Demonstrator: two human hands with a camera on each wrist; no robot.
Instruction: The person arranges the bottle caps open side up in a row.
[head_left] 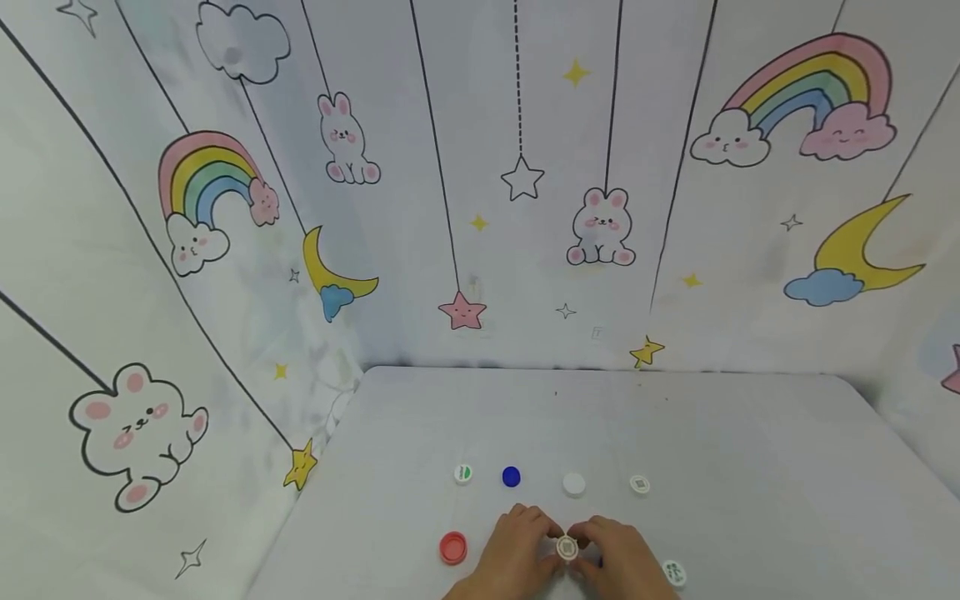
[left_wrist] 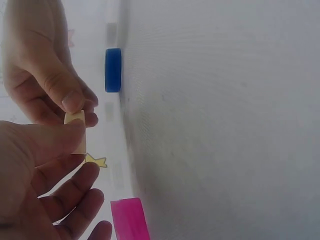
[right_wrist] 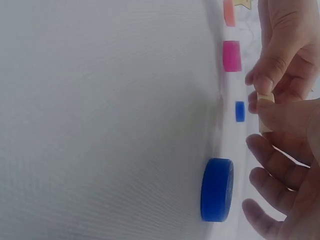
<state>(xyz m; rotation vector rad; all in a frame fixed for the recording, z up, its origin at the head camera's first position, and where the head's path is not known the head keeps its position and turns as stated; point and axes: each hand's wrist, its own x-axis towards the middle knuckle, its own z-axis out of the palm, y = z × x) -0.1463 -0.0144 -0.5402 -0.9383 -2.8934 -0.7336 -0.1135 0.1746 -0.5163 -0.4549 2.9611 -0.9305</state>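
Head view: left hand (head_left: pixel 516 548) and right hand (head_left: pixel 622 557) each pinch the pale cap (head_left: pixel 567 547) over the near part of the table (head_left: pixel 757 500), right of the red cap (head_left: pixel 453 548); light, even pressure from both sides should keep it steady

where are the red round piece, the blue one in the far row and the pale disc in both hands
red round piece (head_left: pixel 453 548): head view, middle of its upper face
blue piece (head_left: pixel 512 477): head view, middle of its face
pale disc (head_left: pixel 567 547): head view, middle of its visible face
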